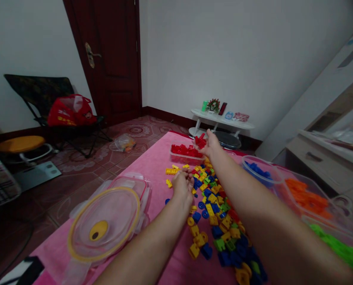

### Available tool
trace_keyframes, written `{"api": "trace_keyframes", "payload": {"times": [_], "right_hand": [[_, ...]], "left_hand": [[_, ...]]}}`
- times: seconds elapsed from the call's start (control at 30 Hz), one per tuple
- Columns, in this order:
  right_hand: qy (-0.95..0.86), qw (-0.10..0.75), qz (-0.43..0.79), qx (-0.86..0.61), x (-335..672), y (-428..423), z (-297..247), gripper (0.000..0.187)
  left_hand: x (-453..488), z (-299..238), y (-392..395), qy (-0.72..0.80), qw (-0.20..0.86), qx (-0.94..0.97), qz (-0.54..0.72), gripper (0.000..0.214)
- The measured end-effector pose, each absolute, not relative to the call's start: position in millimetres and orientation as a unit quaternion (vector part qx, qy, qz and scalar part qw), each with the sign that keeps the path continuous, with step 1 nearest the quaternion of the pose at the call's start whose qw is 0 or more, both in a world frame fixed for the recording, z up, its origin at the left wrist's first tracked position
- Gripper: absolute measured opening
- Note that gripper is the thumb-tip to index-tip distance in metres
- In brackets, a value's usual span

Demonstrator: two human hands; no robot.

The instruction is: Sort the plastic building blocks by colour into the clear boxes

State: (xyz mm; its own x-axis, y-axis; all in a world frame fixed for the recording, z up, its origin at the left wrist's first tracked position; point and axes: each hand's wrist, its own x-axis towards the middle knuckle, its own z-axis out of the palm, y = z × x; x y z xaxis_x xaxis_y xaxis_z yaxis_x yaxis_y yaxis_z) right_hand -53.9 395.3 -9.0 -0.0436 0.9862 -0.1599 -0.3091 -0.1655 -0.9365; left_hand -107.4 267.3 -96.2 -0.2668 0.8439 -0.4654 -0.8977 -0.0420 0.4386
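Note:
My right hand (209,145) is closed around a few red building blocks (200,141), held at the right end of a clear plastic box (187,159). Red blocks (184,150) fill much of that box. My left hand (183,181) is low over the table, its fingers curled at the near edge of a mixed pile of toy blocks (212,198) in yellow, blue, green and red. Whatever those fingers may hold is hidden. Just beyond the left hand lies a long yellow block (172,171), with a smaller yellow piece (168,183) closer to me.
Stacked clear lids (128,200) lie on the left of the pink-covered table (161,152). On the right stand a round tub of blue blocks (258,170), a box of orange blocks (308,196) and bright green blocks (336,245). A low white table (224,118) stands beyond.

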Motion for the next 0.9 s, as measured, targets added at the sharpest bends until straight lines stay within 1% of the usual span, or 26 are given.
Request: {"api": "trace_keyframes", "payload": {"times": [0.07, 0.13, 0.2, 0.27, 0.33, 0.4, 0.5, 0.57, 0.67, 0.77, 0.83, 0.9], "right_hand": [[-0.385, 0.49, 0.602, -0.499, -62, 398, -14, 0.044], [-0.394, 0.477, 0.582, -0.528, -65, 392, -20, 0.048], [-0.402, 0.497, 0.568, -0.518, -62, 380, -27, 0.046], [-0.413, 0.525, 0.556, -0.494, -51, 362, -33, 0.042], [-0.442, 0.541, 0.536, -0.474, -34, 340, -39, 0.037], [-0.505, 0.521, 0.491, -0.482, -12, 317, -47, 0.032], [-0.628, 0.454, 0.369, -0.513, 20, 286, -61, 0.024], [-0.677, 0.403, 0.305, -0.535, 36, 269, -71, 0.02], [-0.715, 0.322, 0.249, -0.568, 47, 251, -83, 0.021], [-0.754, 0.251, 0.173, -0.582, 45, 239, -90, 0.024], [-0.77, 0.22, 0.121, -0.587, 42, 235, -92, 0.024], [-0.776, 0.204, 0.093, -0.589, 40, 232, -92, 0.019]], "left_hand": [[-110, -93, 268, 0.356, 0.581, -0.029, 0.731, 0.021], [-114, -91, 269, 0.378, 0.548, 0.001, 0.746, 0.018], [-122, -90, 272, 0.41, 0.497, 0.062, 0.762, 0.017], [-130, -93, 276, 0.455, 0.423, 0.163, 0.767, 0.018], [-139, -97, 280, 0.5, 0.343, 0.285, 0.742, 0.021], [-145, -103, 284, 0.539, 0.289, 0.403, 0.681, 0.024], [-148, -110, 286, 0.583, 0.252, 0.543, 0.549, 0.024], [-145, -110, 283, 0.604, 0.216, 0.596, 0.483, 0.024], [-141, -103, 276, 0.631, 0.169, 0.639, 0.407, 0.025], [-140, -91, 269, 0.665, 0.152, 0.663, 0.31, 0.021], [-142, -84, 267, 0.691, 0.143, 0.663, 0.248, 0.017], [-147, -79, 266, 0.707, 0.139, 0.665, 0.199, 0.018]]}}
